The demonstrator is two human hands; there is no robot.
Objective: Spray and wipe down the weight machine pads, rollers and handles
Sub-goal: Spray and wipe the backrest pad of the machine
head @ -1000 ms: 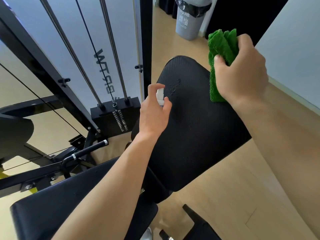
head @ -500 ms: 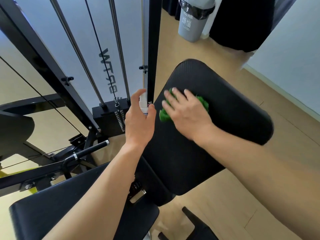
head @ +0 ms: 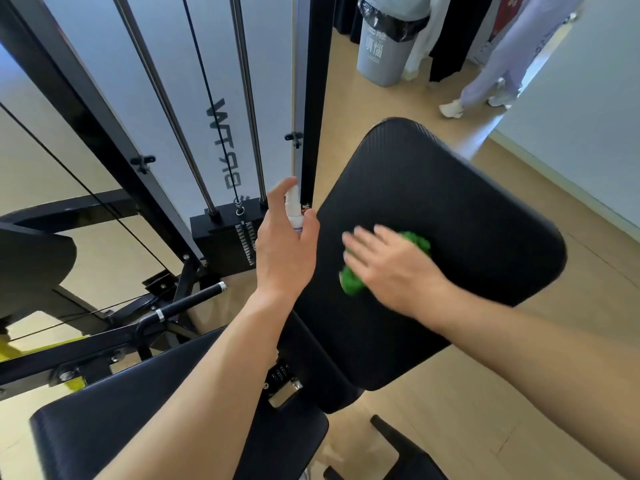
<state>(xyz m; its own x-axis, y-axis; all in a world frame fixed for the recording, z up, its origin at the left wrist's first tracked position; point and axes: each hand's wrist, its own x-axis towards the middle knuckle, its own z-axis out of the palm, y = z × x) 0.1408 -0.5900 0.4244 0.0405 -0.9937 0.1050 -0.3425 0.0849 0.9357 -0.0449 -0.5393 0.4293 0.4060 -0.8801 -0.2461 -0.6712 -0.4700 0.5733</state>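
A large black back pad (head: 450, 216) of the weight machine tilts up in front of me. My right hand (head: 388, 268) presses a green cloth (head: 351, 280) flat against the pad's lower left part, fingers straight and spread. Just left of the pad's edge, my left hand (head: 287, 247) grips a small white spray bottle (head: 295, 211), forefinger over its top. Below lies the black seat pad (head: 138, 410). A black handle (head: 188, 303) with chrome rings sticks out at the left.
The weight stack (head: 225, 233) with guide rods and cable stands behind my left hand, inside the black frame (head: 313, 98). A grey bin (head: 386, 46) stands on the wooden floor at the back. A person's legs (head: 485, 88) are near the doorway at upper right.
My right hand brought the green cloth down from above the pad onto its surface and is rubbing it there. My left hand with the bottle drew back left, off the pad.
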